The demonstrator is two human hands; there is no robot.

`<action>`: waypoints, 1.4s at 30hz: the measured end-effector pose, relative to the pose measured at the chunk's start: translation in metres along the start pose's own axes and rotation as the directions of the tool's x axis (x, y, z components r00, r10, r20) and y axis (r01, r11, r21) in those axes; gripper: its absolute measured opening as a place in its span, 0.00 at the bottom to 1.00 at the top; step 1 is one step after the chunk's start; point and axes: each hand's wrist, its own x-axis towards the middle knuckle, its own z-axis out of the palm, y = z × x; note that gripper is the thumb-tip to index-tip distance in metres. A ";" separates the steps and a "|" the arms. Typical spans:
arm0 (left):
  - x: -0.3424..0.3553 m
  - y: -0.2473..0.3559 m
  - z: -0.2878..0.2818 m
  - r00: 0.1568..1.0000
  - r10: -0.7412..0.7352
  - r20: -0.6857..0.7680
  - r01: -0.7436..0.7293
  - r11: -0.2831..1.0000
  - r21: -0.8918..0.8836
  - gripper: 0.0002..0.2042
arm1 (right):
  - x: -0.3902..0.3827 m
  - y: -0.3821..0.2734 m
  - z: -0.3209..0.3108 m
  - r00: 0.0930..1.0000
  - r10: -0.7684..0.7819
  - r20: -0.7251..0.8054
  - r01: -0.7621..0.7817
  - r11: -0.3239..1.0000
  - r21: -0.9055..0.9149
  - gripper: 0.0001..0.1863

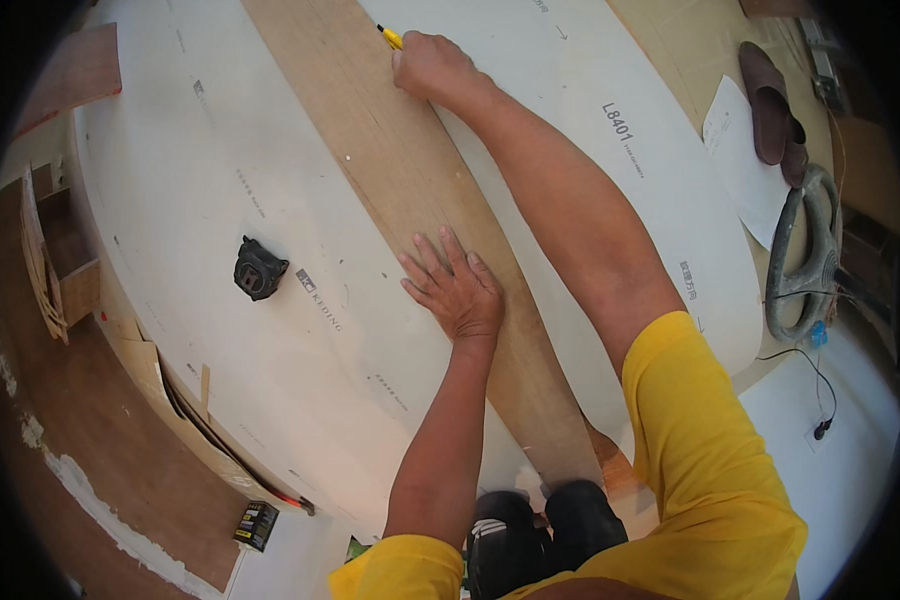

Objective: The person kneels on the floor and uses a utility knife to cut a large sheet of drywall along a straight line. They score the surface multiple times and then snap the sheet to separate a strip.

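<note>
A long brown wooden strip (400, 185) runs diagonally across a large white sheet (300, 400) with printed marks. My left hand (457, 295) lies flat on the strip with fingers spread, partly over its left edge. Farther away, near the strip's right edge, my right hand (440, 68) is closed around a slim yellow tool with a black end (389, 37). Most of that tool is hidden in the fist, so its exact kind is unclear. To the left of the strip, a black tape measure (261, 268) rests on the white sheet.
Wood pieces (65, 250) and a brown panel (80, 75) stand along the left side. A small black box (256, 526) sits at lower left. Dark slippers (767, 105), a paper sheet (735, 150), a grey looped frame (805, 255) and a black cable (822, 400) are at right.
</note>
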 end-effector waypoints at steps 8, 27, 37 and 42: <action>-0.004 -0.001 0.004 0.996 0.045 -0.072 -0.043 0.999 0.034 0.27 | -0.001 -0.015 -0.017 0.981 0.108 0.163 -0.091 0.990 -0.108 0.20; -0.003 0.000 0.000 0.999 0.013 -0.046 -0.011 0.999 0.039 0.27 | -0.361 0.065 -0.031 0.928 0.343 0.144 -0.365 0.914 0.178 0.15; -0.004 0.001 -0.001 0.997 0.005 -0.080 -0.005 1.000 -0.002 0.27 | -0.689 0.152 0.019 0.912 0.393 0.121 -0.402 0.913 0.065 0.10; -0.004 0.001 0.002 0.991 0.025 -0.132 -0.022 0.999 0.023 0.28 | -0.772 0.171 0.077 0.904 0.347 0.251 -0.323 0.937 -0.132 0.11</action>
